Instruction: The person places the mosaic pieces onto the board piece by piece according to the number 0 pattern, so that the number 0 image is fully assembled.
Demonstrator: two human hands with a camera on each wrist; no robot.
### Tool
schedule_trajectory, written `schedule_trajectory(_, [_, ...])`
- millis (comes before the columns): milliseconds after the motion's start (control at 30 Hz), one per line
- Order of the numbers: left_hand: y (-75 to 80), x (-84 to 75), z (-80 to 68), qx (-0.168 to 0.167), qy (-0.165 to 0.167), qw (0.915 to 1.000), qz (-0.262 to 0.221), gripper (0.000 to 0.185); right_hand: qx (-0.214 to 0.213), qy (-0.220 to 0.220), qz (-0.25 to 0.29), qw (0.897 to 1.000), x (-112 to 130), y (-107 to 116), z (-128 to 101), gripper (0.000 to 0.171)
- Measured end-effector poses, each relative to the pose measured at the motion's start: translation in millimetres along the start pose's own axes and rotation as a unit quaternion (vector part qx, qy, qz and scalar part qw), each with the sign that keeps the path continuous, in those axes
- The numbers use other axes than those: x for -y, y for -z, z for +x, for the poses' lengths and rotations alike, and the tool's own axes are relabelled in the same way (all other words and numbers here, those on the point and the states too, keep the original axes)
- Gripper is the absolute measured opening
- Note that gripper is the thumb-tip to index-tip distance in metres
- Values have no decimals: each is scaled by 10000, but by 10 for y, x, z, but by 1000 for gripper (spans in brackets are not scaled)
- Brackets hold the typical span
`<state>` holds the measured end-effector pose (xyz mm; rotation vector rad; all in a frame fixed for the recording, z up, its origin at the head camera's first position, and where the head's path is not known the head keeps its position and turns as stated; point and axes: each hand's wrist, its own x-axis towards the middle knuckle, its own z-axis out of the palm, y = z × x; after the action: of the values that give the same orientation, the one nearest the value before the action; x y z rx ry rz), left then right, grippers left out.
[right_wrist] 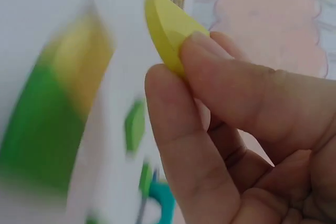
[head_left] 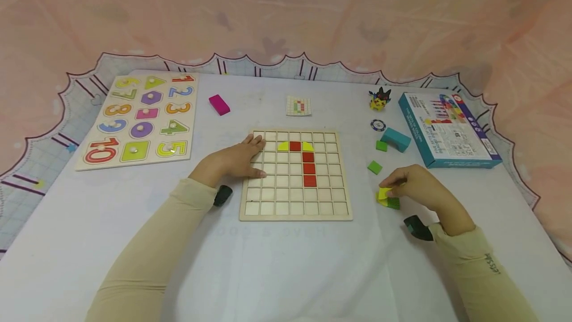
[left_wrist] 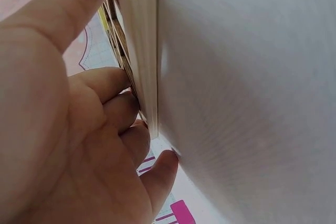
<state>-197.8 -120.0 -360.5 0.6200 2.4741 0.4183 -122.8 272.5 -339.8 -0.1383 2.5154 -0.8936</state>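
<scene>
A wooden grid board (head_left: pixel 295 212) lies mid-table with red squares (head_left: pixel 309 163) in a column and yellow curved pieces (head_left: pixel 283 146) beside the top one. My left hand (head_left: pixel 237 159) rests flat on the board's left edge (left_wrist: pixel 144 51), fingers straight. My right hand (head_left: pixel 413 185) pinches a yellow curved piece (head_left: pixel 383 194) (right_wrist: pixel 168 27) between thumb and fingers, just above the table to the right of the board. A green piece (head_left: pixel 393 203) lies right under it, with a blurred green and yellow piece (right_wrist: pixel 58 108) close by in the right wrist view.
Loose green squares (head_left: pixel 375 167) and a teal block (head_left: pixel 395 139) lie right of the board. A blue game box (head_left: pixel 447 130), a small toy figure (head_left: pixel 379 98), a pattern card (head_left: pixel 298 106), a pink block (head_left: pixel 219 104) and a number puzzle (head_left: pixel 140 118) sit further back.
</scene>
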Motion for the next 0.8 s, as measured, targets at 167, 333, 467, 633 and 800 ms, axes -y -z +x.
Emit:
schedule_trajectory(167, [-5, 3, 3, 17, -43, 10000, 36, 91, 59, 201, 125, 9997, 225, -184, 158, 22])
schedule_trajectory(333, [11, -5, -12, -9, -53, 10000, 51, 90, 129, 451, 158, 9988, 430, -380, 327, 21])
schedule_trajectory(467, [20, -9, -12, -27, -96, 9999, 92, 90, 170, 577, 353, 9976, 558, -513, 426, 19])
schedule_trajectory(633, [15, 2, -7, -23, -39, 9999, 111, 90, 281, 710, 470, 9960, 698, -667, 539, 17])
schedule_trajectory(800, [0, 11, -8, -2, -22, 10000, 92, 91, 448, 780, 397, 9952, 816, -779, 598, 15])
